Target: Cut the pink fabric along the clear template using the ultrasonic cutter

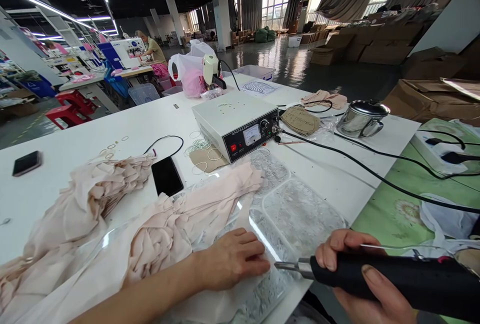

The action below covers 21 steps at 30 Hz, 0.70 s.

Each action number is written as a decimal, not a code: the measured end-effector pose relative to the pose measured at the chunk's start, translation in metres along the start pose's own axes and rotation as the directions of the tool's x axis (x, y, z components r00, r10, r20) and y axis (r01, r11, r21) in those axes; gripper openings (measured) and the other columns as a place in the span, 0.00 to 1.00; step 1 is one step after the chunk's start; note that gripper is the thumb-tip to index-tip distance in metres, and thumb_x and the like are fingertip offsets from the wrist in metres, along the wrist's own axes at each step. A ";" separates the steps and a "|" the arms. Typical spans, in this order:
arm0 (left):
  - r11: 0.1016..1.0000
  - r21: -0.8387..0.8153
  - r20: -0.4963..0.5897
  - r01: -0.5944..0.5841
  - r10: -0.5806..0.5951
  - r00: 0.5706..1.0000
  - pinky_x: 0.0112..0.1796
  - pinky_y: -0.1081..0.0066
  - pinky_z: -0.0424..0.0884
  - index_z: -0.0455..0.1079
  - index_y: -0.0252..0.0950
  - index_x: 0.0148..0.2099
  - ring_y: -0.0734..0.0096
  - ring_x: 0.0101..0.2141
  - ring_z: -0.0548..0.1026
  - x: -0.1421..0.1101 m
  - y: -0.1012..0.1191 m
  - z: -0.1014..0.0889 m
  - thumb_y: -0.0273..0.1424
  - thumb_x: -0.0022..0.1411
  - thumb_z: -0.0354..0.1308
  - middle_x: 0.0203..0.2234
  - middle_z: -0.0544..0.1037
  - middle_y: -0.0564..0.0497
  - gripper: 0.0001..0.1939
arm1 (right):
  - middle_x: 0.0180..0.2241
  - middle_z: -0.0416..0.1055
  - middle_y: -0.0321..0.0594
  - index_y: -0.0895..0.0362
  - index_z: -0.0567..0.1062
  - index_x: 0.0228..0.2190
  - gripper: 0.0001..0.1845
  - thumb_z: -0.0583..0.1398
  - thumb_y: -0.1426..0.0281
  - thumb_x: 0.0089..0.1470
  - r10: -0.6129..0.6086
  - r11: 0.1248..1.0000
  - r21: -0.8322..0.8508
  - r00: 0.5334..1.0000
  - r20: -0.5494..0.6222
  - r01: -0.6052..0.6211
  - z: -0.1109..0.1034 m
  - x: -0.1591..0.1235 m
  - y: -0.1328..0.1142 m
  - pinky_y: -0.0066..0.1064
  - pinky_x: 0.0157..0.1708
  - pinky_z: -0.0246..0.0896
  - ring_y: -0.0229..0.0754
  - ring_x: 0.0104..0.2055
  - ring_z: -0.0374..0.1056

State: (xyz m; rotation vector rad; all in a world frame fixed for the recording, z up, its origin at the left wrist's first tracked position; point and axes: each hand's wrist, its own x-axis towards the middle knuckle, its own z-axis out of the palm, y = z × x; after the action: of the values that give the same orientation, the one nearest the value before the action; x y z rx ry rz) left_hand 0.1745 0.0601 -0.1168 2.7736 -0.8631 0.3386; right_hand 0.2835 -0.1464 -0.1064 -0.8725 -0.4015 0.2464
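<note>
My left hand [237, 258] rests on a pale pink fabric piece [243, 214], its fingers close together and curled down onto it. In my right hand [369, 274] is a black ultrasonic handpiece [397, 281], with fingers and thumb wrapped round its barrel. Its pointed metal tip [287, 266] faces left, just beside my left fingertips. Under the fabric lies a clear mat [307, 209] over a grey marbled pattern. A pile of pink fabric pieces [161, 239] is beside my left forearm, and a second fabric pile [90, 194] lies farther left.
Behind the mat stands a control box [240, 124] with a meter and red switch. A black phone [167, 176] and another phone [27, 163] lie to the left. A lidded metal cup [362, 119] stands at right, near black cables [375, 174]. Someone [153, 49] sits at a distant sewing machine.
</note>
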 end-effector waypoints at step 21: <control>1.000 0.013 0.034 0.009 -0.010 0.999 0.36 0.70 0.63 0.67 0.34 0.44 0.71 0.33 0.66 0.002 0.000 -0.001 0.25 0.71 0.50 0.30 0.69 0.51 0.04 | 0.28 0.65 0.35 0.54 0.72 0.33 0.09 0.61 0.62 0.53 0.005 1.000 0.002 0.999 0.039 -0.005 0.000 0.001 -0.001 0.30 0.23 0.66 0.35 0.22 0.65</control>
State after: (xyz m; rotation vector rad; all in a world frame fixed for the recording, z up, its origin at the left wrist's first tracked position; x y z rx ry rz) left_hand 0.1760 0.0591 -0.1147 2.8022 -0.8586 0.2965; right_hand 0.2843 -0.1469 -0.1060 -0.8677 -0.4358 0.2687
